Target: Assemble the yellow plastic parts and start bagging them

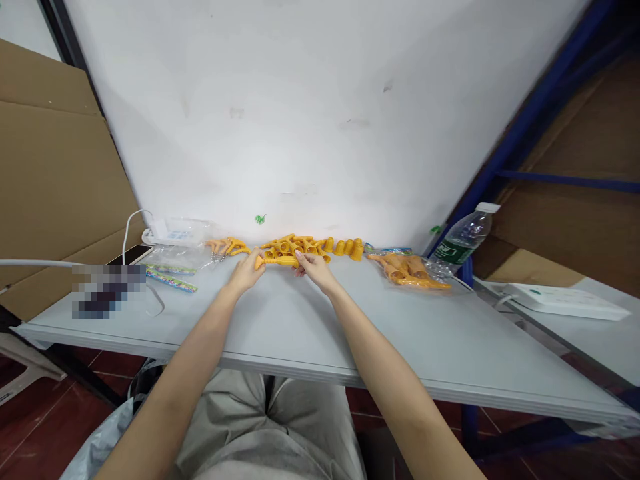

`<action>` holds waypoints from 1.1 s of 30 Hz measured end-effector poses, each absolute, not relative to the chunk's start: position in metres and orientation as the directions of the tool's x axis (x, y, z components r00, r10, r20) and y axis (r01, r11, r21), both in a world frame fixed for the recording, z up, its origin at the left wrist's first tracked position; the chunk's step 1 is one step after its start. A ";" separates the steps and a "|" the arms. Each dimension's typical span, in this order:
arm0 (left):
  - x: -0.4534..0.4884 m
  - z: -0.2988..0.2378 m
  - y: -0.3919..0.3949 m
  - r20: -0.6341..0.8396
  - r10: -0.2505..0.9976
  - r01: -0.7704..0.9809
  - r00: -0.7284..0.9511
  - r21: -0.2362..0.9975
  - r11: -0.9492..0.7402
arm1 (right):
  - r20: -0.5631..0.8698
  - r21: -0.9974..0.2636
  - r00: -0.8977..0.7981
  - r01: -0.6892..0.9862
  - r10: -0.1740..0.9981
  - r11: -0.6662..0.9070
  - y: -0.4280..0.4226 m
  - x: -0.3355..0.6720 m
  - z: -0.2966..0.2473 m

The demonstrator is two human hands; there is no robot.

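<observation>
Both my arms reach out over a pale grey table (350, 340). My left hand (246, 270) and my right hand (314, 267) each pinch one end of a long yellow plastic piece (278, 261) that lies just above the tabletop. Right behind it, against the white wall, sits a heap of several yellow plastic parts (295, 245). A few yellow cone-shaped parts (350, 249) stand to the right of the heap. Farther right, more yellow parts lie in a clear bag (413, 270).
At the left are a white power strip (165, 233) with its cable, clear bags (173, 257), colourful strips (173, 283) and a blurred patch. A plastic water bottle (463, 240) leans at the right, beside another white power strip (563, 300). Cardboard stands at the left.
</observation>
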State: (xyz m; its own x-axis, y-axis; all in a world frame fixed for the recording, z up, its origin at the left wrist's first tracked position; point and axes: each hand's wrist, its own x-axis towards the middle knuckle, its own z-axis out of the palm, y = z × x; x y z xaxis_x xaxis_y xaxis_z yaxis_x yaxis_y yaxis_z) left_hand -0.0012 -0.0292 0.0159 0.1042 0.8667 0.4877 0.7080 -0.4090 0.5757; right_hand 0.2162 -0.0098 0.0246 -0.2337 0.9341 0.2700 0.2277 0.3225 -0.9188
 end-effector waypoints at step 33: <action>0.003 0.021 -0.034 0.548 0.831 0.637 0.092 0.609 -0.472 | 0.295 -0.920 -0.337 0.154 0.894 0.362 -0.017 0.223 0.031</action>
